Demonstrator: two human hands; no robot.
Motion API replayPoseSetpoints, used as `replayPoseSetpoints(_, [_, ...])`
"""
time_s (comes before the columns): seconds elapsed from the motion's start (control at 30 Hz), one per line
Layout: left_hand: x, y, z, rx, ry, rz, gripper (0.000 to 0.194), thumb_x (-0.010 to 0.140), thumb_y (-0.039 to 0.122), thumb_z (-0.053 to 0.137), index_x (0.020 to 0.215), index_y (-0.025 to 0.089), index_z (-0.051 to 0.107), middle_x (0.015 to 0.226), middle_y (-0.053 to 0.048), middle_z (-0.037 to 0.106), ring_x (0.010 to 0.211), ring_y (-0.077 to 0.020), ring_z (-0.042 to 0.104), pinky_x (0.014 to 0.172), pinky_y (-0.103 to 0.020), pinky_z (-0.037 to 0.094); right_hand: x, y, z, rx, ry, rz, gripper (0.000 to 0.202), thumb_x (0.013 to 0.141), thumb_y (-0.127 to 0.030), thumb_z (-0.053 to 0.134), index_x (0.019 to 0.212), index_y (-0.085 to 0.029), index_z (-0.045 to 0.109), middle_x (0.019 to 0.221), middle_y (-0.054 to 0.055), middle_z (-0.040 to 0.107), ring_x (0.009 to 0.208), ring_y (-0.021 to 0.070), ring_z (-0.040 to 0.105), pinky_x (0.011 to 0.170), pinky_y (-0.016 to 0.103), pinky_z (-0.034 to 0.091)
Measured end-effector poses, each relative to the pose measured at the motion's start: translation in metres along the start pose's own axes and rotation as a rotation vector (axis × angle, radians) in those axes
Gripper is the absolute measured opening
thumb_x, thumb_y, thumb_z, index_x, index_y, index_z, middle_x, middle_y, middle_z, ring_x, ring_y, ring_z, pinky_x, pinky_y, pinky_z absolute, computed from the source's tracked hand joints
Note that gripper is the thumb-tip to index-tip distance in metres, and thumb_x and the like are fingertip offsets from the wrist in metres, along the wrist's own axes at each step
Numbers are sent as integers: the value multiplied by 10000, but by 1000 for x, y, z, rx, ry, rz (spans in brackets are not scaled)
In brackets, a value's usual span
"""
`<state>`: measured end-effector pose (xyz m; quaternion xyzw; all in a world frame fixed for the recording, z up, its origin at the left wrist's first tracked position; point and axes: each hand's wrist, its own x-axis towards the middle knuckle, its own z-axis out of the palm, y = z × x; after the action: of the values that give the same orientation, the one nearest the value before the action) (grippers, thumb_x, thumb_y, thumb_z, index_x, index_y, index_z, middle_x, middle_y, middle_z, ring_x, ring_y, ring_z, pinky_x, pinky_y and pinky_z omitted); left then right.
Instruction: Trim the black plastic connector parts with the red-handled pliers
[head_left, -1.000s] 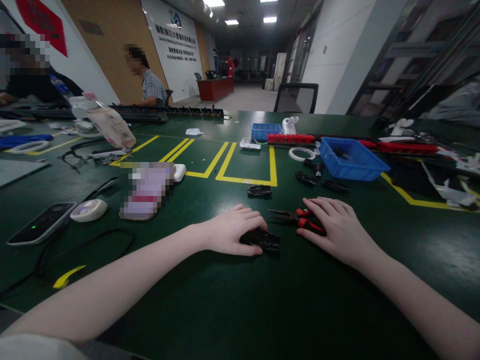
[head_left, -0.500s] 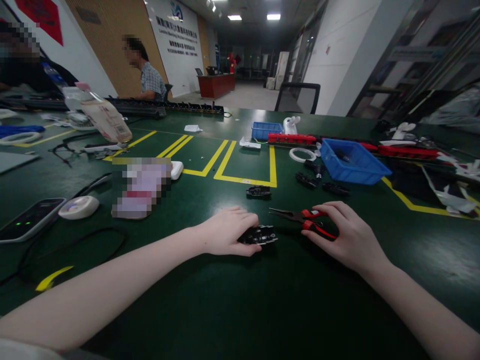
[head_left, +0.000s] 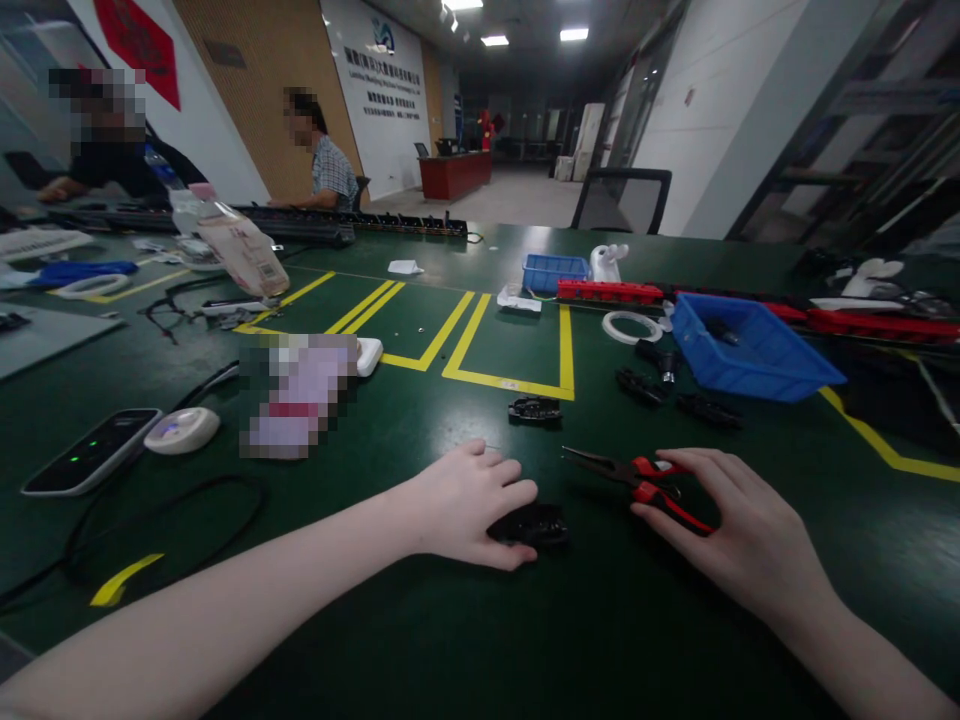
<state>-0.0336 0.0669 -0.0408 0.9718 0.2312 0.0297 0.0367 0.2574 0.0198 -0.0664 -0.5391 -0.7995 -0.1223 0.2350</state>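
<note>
My left hand is closed on a small black plastic part, thumb on the near side and fingers over the far side. Its left end is hidden under the hand. In my right hand is a pair of needle-nose pliers with red and black handles, held between thumb and fingers. The plier tips point left, a short way beyond the black part and apart from it. Another black part lies on the green table just past my left hand.
A blue bin stands at the right, with several black pieces beside it. Behind are a smaller blue bin and red strips. Left are a phone, a bottle and cables. Two people sit across the table.
The whole view has shifted, so things appear lower and further right. The black part in my left hand has turned, showing a darker, smoother side. The pliers stay in my right hand.
</note>
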Motion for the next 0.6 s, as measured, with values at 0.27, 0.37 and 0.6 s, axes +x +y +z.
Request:
replayPoseSetpoints(0.27, [-2,-2,-9,-19,-56,-69,538,751,665,545,985,181,549,896,-37,620,740,-203,593,679,-335,431,1,-7,0,-6,-51,13,501,790,-547,564,1086,-143,554,1010,121,616,898,244,586,735,379,508])
replayPoseSetpoints(0.37, [-16,8,-13,2,54,-224,842,643,766,570,1211,153,469,1064,-101,623,885,-276,613,779,-405,466,1,-8,0,17,-78,44,511,783,-552,569,1092,-145,555,1024,123,619,911,251,586,750,388,506])
replayPoseSetpoints(0.6, [-140,75,31,-121,492,-492,348,888,218,459,1221,305,512,922,-27,660,755,-179,619,616,-297,520,2,-11,-5,111,-101,76,491,786,-539,573,1096,-159,554,1025,128,622,919,264,591,751,406,506])
